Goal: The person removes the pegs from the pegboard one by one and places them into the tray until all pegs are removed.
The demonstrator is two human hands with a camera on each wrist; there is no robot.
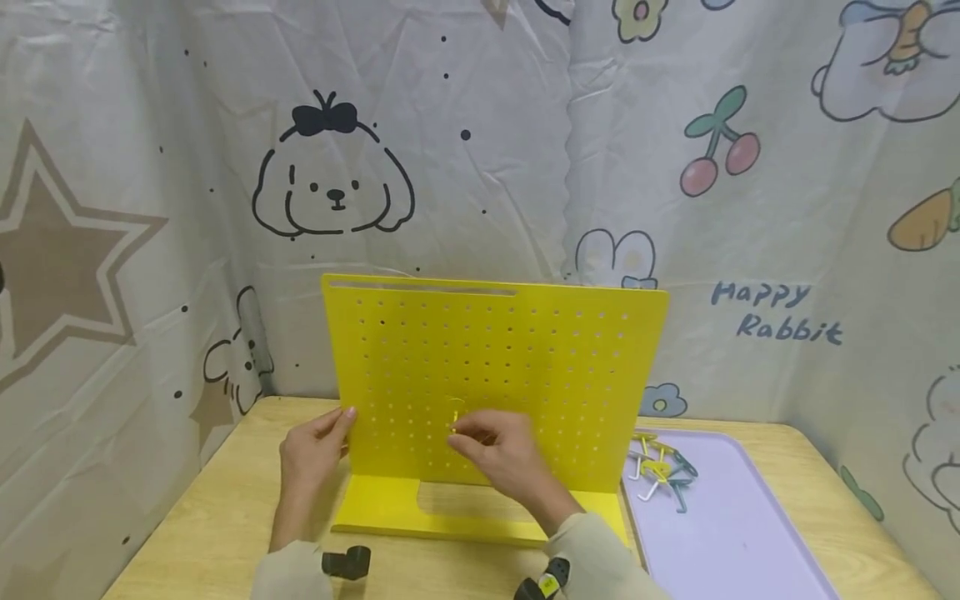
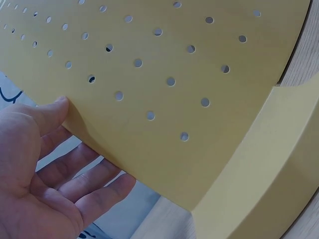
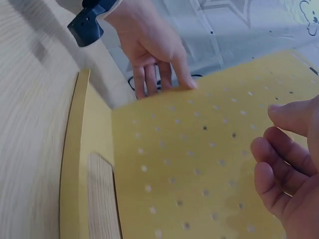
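A yellow pegboard (image 1: 487, 350) stands upright on its yellow base, with rows of round holes across its face. My left hand (image 1: 311, 450) holds its left edge, thumb on the front; in the left wrist view the fingers (image 2: 107, 191) reach behind that edge. At the lower middle of the board, my right hand (image 1: 498, 450) pinches a small yellow hook (image 1: 455, 415) between thumb and fingertips, close against the holes. The right wrist view shows the right thumb (image 3: 294, 117) and curled fingers over the board's face, with the hook hidden there.
To the right of the board lies a pale purple tray (image 1: 723, 517) on the wooden table (image 1: 202, 492). Several yellow, white and green hooks (image 1: 660, 468) are piled at its left side. A printed curtain (image 1: 480, 167) hangs behind and on both sides.
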